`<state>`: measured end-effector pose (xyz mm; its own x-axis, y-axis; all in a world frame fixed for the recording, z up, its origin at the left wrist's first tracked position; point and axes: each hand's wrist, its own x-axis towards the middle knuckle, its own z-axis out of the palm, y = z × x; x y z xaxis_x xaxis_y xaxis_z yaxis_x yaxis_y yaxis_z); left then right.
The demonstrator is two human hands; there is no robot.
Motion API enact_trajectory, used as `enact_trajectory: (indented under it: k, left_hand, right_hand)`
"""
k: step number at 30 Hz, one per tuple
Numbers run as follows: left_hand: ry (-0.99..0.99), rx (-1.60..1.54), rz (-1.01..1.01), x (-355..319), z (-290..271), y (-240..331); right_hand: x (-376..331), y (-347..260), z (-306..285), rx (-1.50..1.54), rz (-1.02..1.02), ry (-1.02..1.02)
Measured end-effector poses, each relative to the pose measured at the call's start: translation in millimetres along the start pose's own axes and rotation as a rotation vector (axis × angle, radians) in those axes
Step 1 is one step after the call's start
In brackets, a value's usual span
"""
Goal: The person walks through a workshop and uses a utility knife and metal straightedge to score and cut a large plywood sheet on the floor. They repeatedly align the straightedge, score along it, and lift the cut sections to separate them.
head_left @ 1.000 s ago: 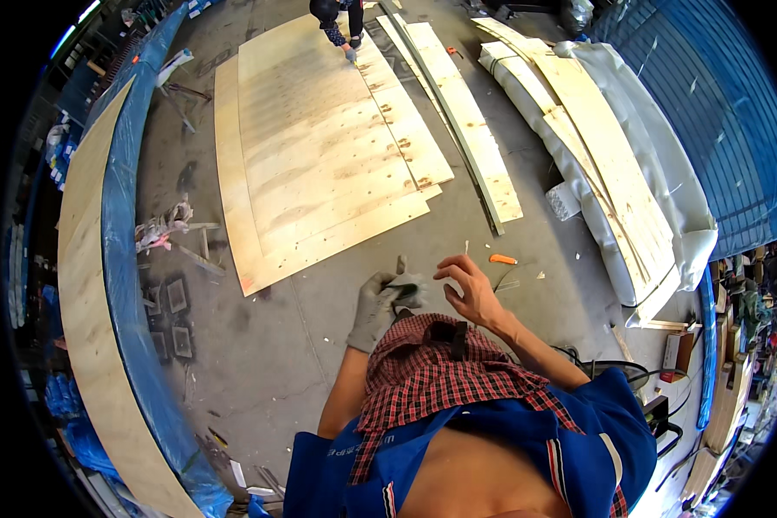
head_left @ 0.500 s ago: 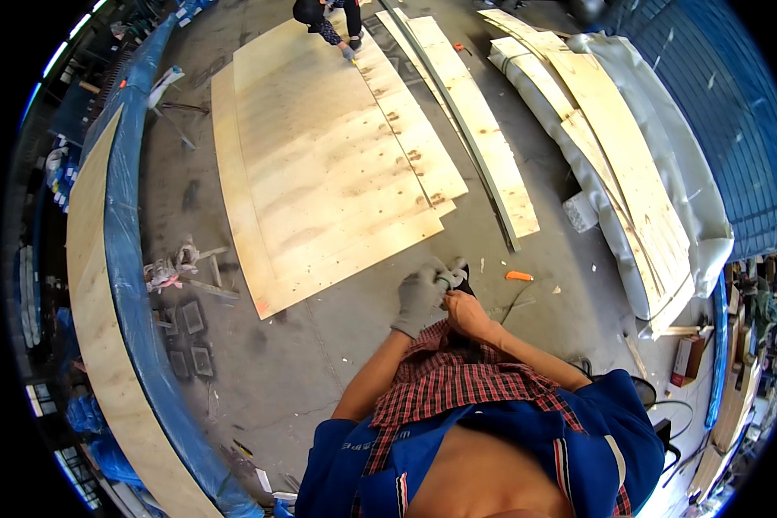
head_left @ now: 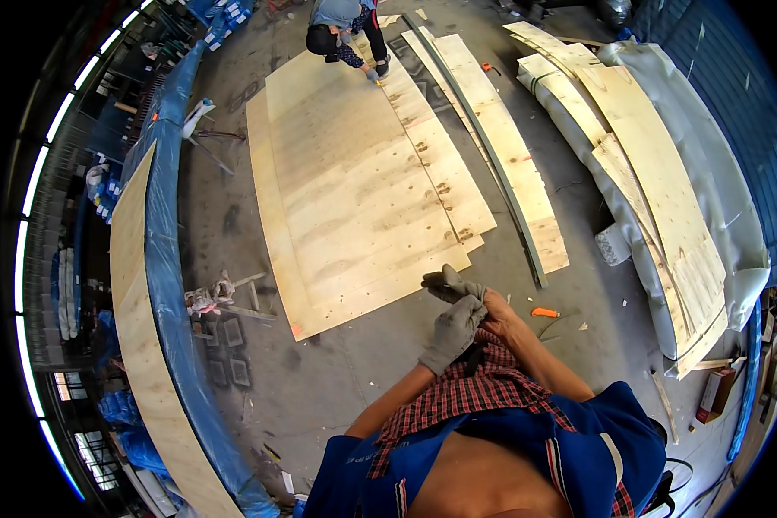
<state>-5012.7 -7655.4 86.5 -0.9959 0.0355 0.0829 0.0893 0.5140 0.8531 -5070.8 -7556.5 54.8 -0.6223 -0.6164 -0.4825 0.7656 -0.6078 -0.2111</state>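
Note:
My left hand (head_left: 456, 335), in a grey work glove, is closed at the cuff of a second grey work glove (head_left: 447, 281). That second glove covers the fingers and part of the palm of my right hand (head_left: 483, 298), whose wrist is bare. The right fingers point leftward and look stretched out inside the glove. Both hands meet in front of a red checked cloth (head_left: 457, 388) at my waist. An orange tool shaped like a utility knife (head_left: 544, 312) lies on the floor to their right.
Large plywood sheets (head_left: 345, 198) lie on the floor ahead, where another person (head_left: 337, 26) bends over their far edge. Narrow plywood strips and a long metal bar (head_left: 483, 155) lie to the right. Farther right are stacked boards (head_left: 656, 164); a blue-covered stack (head_left: 168, 285) stands left.
My right hand has slid into the second glove, and my left hand has moved to its cuff. The view has shifted, so the sheets sit lower and more to the right.

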Motion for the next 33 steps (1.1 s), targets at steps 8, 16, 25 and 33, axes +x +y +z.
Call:
enact_trajectory:
  k: [8,16,25,33]
  left_hand:
    - [-0.098,-0.019,0.006,29,21,-4]
    - [-0.121,-0.467,-0.323,55,34,-12]
    - [-0.154,-0.2,-0.186,73,42,4]
    - [-0.397,-0.089,-0.145,58,62,5]
  right_hand:
    - [58,-10,-39,0.035,-0.151,-0.615]
    - [102,-60,-33,-0.135,-0.508,0.037]
    - [108,-58,-78,-0.553,-0.317,-0.128]
    - [100,-33,-119,-0.668,-0.022,-0.456]
